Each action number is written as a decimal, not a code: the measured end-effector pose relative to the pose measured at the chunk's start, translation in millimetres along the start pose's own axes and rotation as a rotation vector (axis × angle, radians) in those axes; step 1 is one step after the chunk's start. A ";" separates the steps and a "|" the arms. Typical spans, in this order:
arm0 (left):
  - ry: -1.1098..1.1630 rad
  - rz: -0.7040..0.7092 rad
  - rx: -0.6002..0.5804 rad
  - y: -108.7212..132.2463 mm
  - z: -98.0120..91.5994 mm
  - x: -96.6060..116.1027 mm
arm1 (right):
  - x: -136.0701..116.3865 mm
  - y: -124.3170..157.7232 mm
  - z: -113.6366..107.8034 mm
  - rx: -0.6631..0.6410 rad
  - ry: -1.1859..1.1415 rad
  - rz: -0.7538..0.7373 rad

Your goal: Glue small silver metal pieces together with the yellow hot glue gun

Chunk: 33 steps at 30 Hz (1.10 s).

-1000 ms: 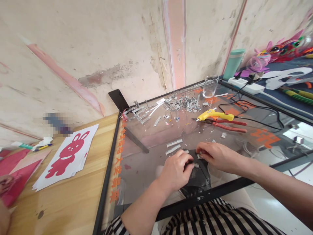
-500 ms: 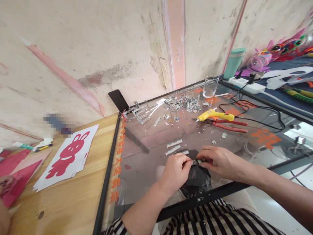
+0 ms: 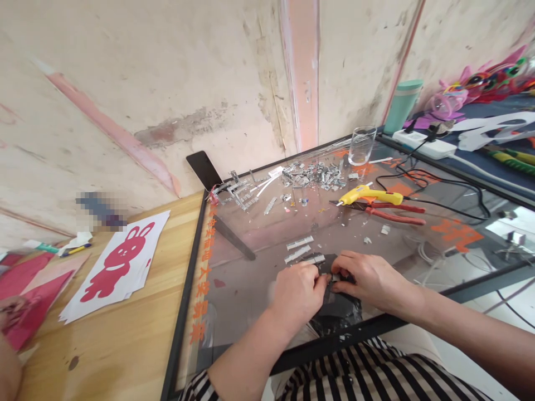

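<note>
Over a black plastic sheet at the glass table's near edge, my left hand and my right hand meet, fingertips almost touching. Both are closed in a pinch on a small silvery metal piece, mostly hidden by the fingers. Just beyond my left hand lie flat silver metal strips. Farther back is a heap of small metal pieces. A yellow hot glue gun rests across red-handled pliers, to the far right of my hands.
A drinking glass, a green cup and a power strip stand at the back right, with black cables nearby. A phone leans at the back left corner. Paper rabbit prints lie on the wooden table beside another person's hand.
My right hand has shifted slightly left, closing in on my left fingertips. The view has moved a little; the tools and metal pieces lie as before.
</note>
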State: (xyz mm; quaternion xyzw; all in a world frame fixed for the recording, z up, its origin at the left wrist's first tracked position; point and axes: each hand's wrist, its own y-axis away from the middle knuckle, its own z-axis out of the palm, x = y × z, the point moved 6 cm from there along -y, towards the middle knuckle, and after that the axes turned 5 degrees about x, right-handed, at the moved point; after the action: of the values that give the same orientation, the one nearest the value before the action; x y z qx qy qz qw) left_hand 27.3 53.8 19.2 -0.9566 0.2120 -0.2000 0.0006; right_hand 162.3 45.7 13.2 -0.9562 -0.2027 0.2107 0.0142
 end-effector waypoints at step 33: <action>0.216 0.092 -0.039 -4.7 3.2 -5.0 | -1.6 -6.2 2.1 -0.036 -0.090 -0.002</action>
State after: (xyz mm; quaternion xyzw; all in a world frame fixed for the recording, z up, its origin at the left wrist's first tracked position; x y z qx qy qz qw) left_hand 26.2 59.8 14.7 -0.9186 0.2586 -0.2973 -0.0317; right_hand 157.8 50.7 12.6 -0.9457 -0.2078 0.2496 -0.0118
